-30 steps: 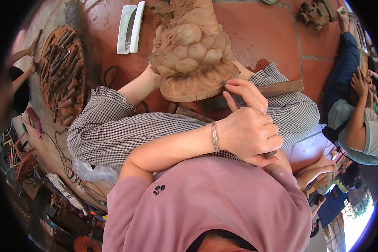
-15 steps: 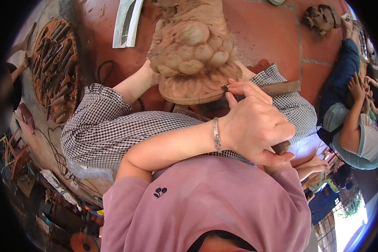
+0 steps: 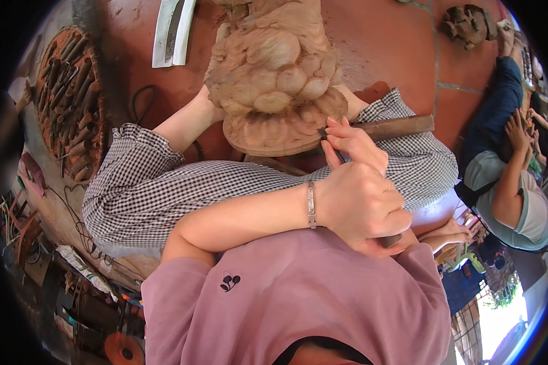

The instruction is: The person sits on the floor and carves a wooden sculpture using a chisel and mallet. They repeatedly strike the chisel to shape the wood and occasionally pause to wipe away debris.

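A brown wooden carving with rounded, overlapping lobes and a fluted base stands between my legs. My left hand reaches across my body, its fingers wrapped round the wooden handle of a carving chisel. Farther up the tool, my right hand pinches the dark blade close to its tip. That tip meets the right edge of the carving's base. Most of my right forearm is hidden behind the left hand. A wooden bar lies over my right thigh beside the right fingers; whether they touch it I cannot tell.
At the left, a round tray holds many wooden-handled tools. A white angled strip rests on the red tiled floor, with a black cable nearby. Far right are a brown lump and another person sitting.
Both hands have shifted slightly down and left in the picture, still on the chisel. The carving and my legs also appear a little farther left.
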Demonstrator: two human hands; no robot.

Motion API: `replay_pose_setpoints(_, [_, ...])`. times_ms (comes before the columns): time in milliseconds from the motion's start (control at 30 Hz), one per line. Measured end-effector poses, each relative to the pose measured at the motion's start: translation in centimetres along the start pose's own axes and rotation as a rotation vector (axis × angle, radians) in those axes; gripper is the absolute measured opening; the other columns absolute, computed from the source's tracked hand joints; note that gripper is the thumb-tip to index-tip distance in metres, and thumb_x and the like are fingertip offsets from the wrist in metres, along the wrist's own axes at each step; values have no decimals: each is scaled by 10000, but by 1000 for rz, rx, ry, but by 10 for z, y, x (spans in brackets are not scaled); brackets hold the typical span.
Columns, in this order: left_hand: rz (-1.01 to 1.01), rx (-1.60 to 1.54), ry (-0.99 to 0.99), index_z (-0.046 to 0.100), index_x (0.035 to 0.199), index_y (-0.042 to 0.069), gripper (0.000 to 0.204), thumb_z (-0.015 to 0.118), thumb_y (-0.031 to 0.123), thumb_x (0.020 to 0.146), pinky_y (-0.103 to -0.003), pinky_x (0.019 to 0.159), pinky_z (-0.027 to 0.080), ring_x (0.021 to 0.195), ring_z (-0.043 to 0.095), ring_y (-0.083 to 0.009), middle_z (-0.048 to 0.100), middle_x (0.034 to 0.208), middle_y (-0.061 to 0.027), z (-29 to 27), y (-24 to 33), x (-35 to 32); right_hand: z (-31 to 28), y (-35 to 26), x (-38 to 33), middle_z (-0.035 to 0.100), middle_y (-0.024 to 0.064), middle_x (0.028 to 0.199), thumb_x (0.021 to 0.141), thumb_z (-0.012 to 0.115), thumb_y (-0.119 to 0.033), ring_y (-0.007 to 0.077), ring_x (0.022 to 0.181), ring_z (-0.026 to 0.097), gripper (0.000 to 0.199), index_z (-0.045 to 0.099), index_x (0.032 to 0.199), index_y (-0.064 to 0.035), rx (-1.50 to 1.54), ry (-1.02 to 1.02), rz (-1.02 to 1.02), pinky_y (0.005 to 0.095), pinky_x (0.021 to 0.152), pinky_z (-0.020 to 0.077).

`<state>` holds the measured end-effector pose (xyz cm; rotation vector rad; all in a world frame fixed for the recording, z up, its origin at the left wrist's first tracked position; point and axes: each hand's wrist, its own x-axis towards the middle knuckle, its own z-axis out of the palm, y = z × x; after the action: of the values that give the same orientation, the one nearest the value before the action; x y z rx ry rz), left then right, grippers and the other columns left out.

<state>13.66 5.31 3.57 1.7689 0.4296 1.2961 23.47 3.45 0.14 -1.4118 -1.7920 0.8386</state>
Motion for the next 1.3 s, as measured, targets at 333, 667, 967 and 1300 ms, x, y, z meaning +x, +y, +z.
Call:
replay_pose_setpoints(333, [243,102,-91,443,599,149,417,727,430,722,-287,448,407,472,489,-148,444,579,14,-1,-8,-31,18,0,-10,707,133,963,757,804,30,288,949,745,164,689,874,37,-128,181,-125,356,849,625])
replay_pose_setpoints(667, [435,122,-208,451,621,147,384,729,395,709,-313,470,427,500,518,-180,490,635,10,-1,-21,-40,27,0,-20,681,131,1180,763,805,31,290,986,732,221,705,958,7,-62,330,-15,345,833,621])
replay_pose_setpoints(967, [168,177,-27,530,677,93,388,714,424,760,-352,499,462,525,559,-214,530,637,-42,4,1,-14,1,-20,-11,665,167,1204,789,761,92,299,1086,692,218,660,971,30,84,94,178,362,962,564])
replay_pose_setpoints(1300, [97,148,16,527,664,92,381,703,414,769,-353,483,458,502,540,-209,498,611,-40,12,-6,-10,4,-8,-11,698,195,1184,794,754,118,295,1129,686,197,656,939,27,153,82,178,372,982,553])
